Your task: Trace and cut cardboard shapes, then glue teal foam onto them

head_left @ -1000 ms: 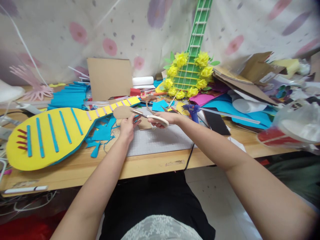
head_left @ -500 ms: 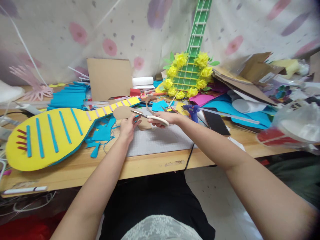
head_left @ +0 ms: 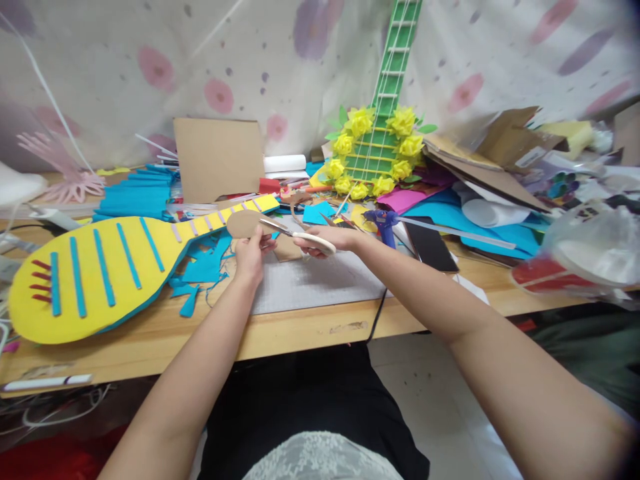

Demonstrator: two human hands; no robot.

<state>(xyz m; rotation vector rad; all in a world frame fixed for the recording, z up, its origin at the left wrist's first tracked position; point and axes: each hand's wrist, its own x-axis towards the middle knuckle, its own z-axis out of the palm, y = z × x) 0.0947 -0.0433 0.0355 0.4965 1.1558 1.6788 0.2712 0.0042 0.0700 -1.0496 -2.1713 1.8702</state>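
Observation:
A rounded piece of brown cardboard (head_left: 243,225) is pinched in my left hand (head_left: 251,255), thumb on top near its right edge. My right hand (head_left: 325,240) grips white-handled scissors (head_left: 313,242), whose blades point left and reach the cardboard's right edge. Both hands are above a grey cutting mat (head_left: 320,287). A smaller cardboard scrap (head_left: 287,251) lies on the mat below the scissors. Just left of my left hand are torn blue paper scraps (head_left: 205,263) and a yellow paper lute shape (head_left: 107,267) with blue strips.
A green paper instrument (head_left: 390,100) with yellow flowers stands at the back. Right of my hands are a blue glue gun (head_left: 384,223), a black phone-like slab (head_left: 431,245) and a plastic-wrapped bucket (head_left: 565,260). A cardboard sheet (head_left: 219,160) leans at the back left.
My left hand has shifted slightly left along the cardboard, and its fingers have drawn in. The scissors stay at the cardboard's edge in my right hand.

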